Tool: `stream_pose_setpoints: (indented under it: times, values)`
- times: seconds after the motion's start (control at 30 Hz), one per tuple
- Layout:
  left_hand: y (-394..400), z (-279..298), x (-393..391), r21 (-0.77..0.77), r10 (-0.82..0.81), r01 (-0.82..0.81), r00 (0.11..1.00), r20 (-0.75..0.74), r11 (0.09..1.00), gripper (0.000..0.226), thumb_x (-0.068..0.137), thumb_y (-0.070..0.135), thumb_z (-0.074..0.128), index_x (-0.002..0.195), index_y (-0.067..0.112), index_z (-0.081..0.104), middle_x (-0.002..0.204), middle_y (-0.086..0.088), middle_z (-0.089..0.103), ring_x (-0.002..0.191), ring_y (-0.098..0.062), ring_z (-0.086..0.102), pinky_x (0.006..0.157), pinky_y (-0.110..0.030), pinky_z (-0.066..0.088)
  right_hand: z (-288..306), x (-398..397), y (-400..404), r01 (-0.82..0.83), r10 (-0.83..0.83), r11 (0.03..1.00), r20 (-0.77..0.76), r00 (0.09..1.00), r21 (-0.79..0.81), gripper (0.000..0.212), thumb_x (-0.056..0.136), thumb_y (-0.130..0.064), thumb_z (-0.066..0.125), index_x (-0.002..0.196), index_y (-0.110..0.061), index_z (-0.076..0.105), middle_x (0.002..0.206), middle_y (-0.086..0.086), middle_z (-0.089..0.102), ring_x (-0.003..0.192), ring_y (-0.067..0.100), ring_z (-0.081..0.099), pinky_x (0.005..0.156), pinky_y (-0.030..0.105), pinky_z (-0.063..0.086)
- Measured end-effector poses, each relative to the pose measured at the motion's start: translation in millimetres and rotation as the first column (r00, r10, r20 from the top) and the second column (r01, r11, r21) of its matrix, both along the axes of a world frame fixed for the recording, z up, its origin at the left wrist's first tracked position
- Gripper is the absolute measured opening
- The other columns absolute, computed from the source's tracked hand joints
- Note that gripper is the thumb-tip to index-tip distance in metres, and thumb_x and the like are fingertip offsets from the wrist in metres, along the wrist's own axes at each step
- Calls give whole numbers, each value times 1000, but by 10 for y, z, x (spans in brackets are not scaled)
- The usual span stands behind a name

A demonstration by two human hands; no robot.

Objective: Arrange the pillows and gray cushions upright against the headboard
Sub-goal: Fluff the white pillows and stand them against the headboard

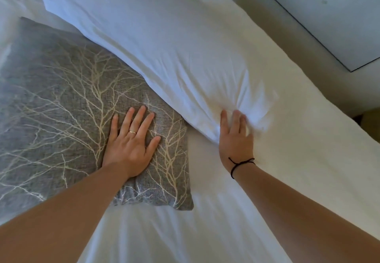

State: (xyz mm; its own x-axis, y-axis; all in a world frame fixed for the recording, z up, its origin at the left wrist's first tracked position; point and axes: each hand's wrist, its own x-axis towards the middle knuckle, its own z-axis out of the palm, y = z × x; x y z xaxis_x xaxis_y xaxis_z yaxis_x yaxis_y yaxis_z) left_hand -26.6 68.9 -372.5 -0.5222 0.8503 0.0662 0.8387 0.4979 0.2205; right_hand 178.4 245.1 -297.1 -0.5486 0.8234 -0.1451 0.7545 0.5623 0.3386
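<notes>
A gray cushion [61, 106] with a pale branch pattern lies on the white bed at the left. My left hand [131, 141] rests flat on its right part, fingers spread, a ring on one finger. A long white pillow [160, 42] runs from the upper left toward the middle right, its long edge lying over the cushion's top edge. My right hand [235, 137] presses into the pillow's near corner, fingers dug into bunched fabric; whether it grips the fabric is unclear. A black cord circles that wrist.
White bedding [205, 221] covers the mattress below and to the right. More white bedding or a pillow [12, 5] shows at the upper left. A beige wall [267, 26] with a framed abstract painting [333, 16] stands beyond the bed at the upper right.
</notes>
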Motion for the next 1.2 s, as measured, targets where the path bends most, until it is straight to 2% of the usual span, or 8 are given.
stream_pose_setpoints:
  times: [0.13,0.2,0.33,0.47,0.63,0.7,0.9,1.2]
  values:
    - [117,133,-26,21,-16,16,1000,-12,1000,66,99,61,17,157,32,5,166,6,1,152,-17,-6,120,-46,-13,172,97,263,-67,59,997,-208,976,-33,69,85,6,38,146,-24,35,125,22,50,102,41,60,62,40,51]
    - [108,110,-73,-25,-11,11,1000,18,1000,65,99,62,14,156,33,1,166,7,-3,151,-15,-11,119,-45,-16,195,74,296,-56,27,993,-269,963,-100,55,83,5,44,127,-27,47,98,9,55,79,32,60,58,33,42]
    - [53,-20,-102,-193,10,25,984,178,981,72,91,73,0,153,41,-14,160,16,-25,144,-7,-31,115,-42,-27,263,7,254,39,-94,976,-255,962,-213,42,86,1,47,118,-21,61,96,9,66,87,33,62,66,30,38]
    - [106,439,-261,-288,71,82,872,484,954,84,83,84,23,152,47,-8,160,21,-20,146,-5,-23,118,-44,-19,831,91,141,50,-126,971,-321,939,-235,8,86,-6,55,87,-13,59,84,13,64,81,36,62,62,31,39]
    - [-162,1227,133,-27,-76,125,747,661,992,109,76,56,74,150,52,-5,164,14,-6,141,-8,28,119,-55,18,1519,354,-293,2,-169,934,-436,884,-358,36,86,-18,63,62,-18,35,65,3,52,64,28,52,53,30,35]
    - [-229,1560,520,109,-232,209,771,593,972,112,74,49,76,149,56,-7,162,20,-10,145,-10,15,112,-51,29,1777,639,-461,0,-215,916,-489,846,-402,44,85,-20,65,57,-20,30,56,-2,42,53,19,41,45,28,24]
    - [-274,2475,1815,223,-610,571,770,189,790,85,88,58,54,155,40,6,166,7,-4,152,-15,-9,120,-45,11,2492,2026,-1190,84,-370,862,-507,779,-499,50,81,-27,69,54,-20,28,52,-5,36,52,16,38,46,28,21]
    - [-556,3011,3805,-134,-947,950,298,122,282,84,82,77,43,153,44,13,165,3,12,152,-18,3,123,-37,-3,2870,4649,-2859,234,-614,735,-479,628,-636,51,75,-26,77,52,-14,33,50,-2,31,49,12,31,51,28,24]
